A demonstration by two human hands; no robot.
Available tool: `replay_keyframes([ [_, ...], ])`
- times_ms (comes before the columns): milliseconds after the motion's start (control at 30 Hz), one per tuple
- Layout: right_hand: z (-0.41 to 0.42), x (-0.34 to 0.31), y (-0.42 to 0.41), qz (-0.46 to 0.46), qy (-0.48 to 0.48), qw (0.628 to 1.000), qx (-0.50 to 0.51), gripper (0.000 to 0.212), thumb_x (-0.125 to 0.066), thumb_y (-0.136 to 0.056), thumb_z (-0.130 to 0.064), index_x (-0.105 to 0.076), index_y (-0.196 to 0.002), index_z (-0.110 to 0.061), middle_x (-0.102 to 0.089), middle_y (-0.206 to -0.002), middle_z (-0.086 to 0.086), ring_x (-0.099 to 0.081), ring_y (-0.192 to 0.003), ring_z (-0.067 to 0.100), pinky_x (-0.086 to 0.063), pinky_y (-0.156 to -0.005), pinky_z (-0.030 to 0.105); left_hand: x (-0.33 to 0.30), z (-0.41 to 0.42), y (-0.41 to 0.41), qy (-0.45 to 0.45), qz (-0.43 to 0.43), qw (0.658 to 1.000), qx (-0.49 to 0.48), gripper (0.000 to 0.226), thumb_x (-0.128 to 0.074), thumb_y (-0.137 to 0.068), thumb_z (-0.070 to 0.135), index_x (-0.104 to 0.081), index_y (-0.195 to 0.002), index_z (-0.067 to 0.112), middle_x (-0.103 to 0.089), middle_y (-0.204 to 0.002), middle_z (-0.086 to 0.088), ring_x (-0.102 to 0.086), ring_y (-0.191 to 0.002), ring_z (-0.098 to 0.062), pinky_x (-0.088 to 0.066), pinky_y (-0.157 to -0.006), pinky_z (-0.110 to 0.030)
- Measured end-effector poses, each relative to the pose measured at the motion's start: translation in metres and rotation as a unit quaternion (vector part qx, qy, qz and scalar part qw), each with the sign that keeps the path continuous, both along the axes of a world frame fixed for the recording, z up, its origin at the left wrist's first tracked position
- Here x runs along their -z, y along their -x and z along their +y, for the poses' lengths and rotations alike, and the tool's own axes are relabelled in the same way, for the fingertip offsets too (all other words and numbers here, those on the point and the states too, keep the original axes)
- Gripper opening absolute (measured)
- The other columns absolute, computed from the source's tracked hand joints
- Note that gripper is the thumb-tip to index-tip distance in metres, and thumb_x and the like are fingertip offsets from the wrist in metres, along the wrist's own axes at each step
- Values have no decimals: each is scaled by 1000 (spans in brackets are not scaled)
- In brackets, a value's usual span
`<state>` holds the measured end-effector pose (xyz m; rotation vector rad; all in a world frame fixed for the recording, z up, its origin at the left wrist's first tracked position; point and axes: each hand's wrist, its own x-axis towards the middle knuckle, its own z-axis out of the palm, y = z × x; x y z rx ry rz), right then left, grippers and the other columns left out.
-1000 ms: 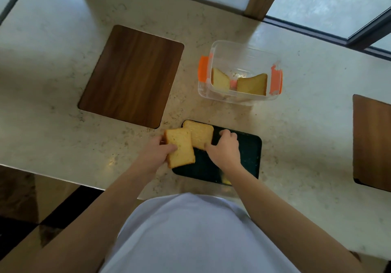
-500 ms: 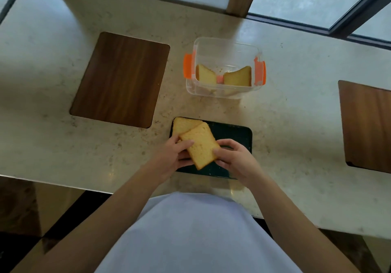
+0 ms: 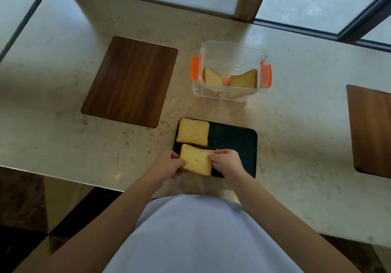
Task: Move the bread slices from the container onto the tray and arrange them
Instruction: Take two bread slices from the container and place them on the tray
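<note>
A black tray (image 3: 232, 143) lies on the stone counter in front of me. One bread slice (image 3: 193, 131) rests flat in its far left corner. A second bread slice (image 3: 196, 159) sits at the near left of the tray, pinched between my left hand (image 3: 169, 164) on its left edge and my right hand (image 3: 227, 162) on its right edge. Behind the tray stands a clear container (image 3: 231, 50) with orange clips. Two more slices lean upright inside it, the left slice (image 3: 212, 79) and the right slice (image 3: 244, 80).
A dark wooden inlay (image 3: 131, 81) is set into the counter to the left of the container, and another wooden inlay (image 3: 370, 130) lies at the right edge. The counter's front edge runs just below my hands. A window frame lines the back.
The slice in my hands came off the other slice and moved down to the near left of the tray. The far slice now lies uncovered.
</note>
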<state>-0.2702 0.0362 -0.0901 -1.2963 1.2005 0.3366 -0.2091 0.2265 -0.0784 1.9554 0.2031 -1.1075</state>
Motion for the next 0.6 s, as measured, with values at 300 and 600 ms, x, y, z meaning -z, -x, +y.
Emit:
replay_keyframes([
  [300,4,6,-14,10,-19,1000,-4,32,-72,-86,1,-68,-116,-9,-66,-111,11,-65,-98,20,-61,-78,30,10,7,-6,-61,-100,991,60,20,-63,-91,25,-63,-94,6,-68,-83,-11,-67,-70,-25,-43,-56,-32],
  [600,2,11,5,-20,-57,998,-3,43,-68,-87,-2,-60,-130,-5,-67,-109,11,-66,-102,20,-59,-85,30,5,1,-4,-143,-233,949,160,16,-59,-92,22,-61,-100,8,-61,-81,-5,-55,-71,-18,-39,-58,-32],
])
